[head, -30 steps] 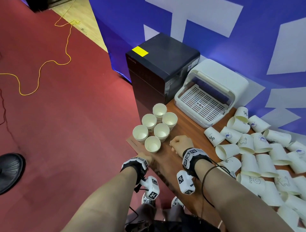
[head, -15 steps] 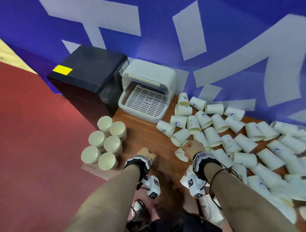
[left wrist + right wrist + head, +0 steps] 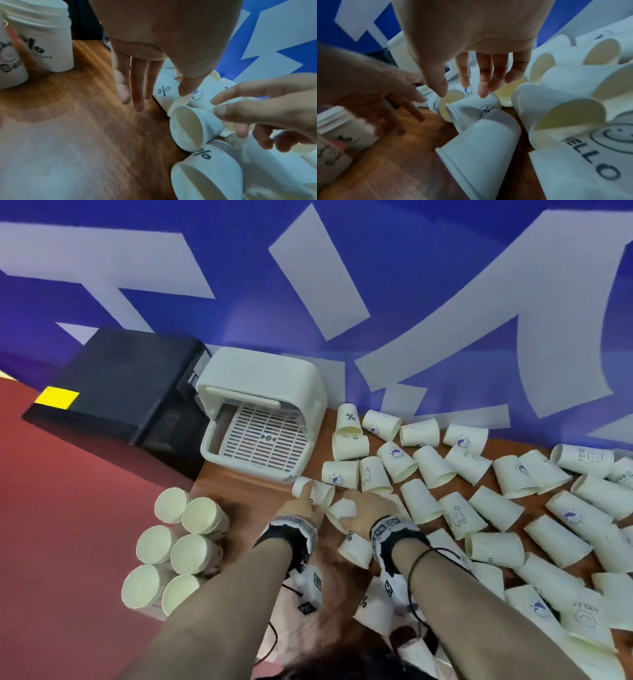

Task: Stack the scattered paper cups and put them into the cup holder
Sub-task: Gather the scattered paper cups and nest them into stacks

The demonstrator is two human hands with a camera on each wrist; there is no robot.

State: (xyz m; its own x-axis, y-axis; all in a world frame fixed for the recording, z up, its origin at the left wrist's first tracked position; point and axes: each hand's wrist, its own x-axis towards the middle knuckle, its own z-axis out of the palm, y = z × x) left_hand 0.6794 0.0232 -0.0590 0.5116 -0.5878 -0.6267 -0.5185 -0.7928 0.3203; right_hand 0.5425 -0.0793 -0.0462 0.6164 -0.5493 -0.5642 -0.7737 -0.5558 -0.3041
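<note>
Reaching with fingers spread and empty, left hand [image 3: 298, 510] and right hand [image 3: 367, 506] converge on a tipped paper cup [image 3: 193, 127] at 12 o'clock, positioned to nest it with others

Both forearms are bare, with no sleeves. Each wrist wears a black strap [image 3: 287, 537] carrying white blocks printed with black square tracking markers [image 3: 386, 525]. A white camera unit [image 3: 310, 583] with similar markers hangs under the left wrist at lower centre of the head view, trailing a thin black cable [image 3: 272, 635]. A thin dark band [image 3: 416, 559], perhaps a hair tie, circles the right forearm.
</note>
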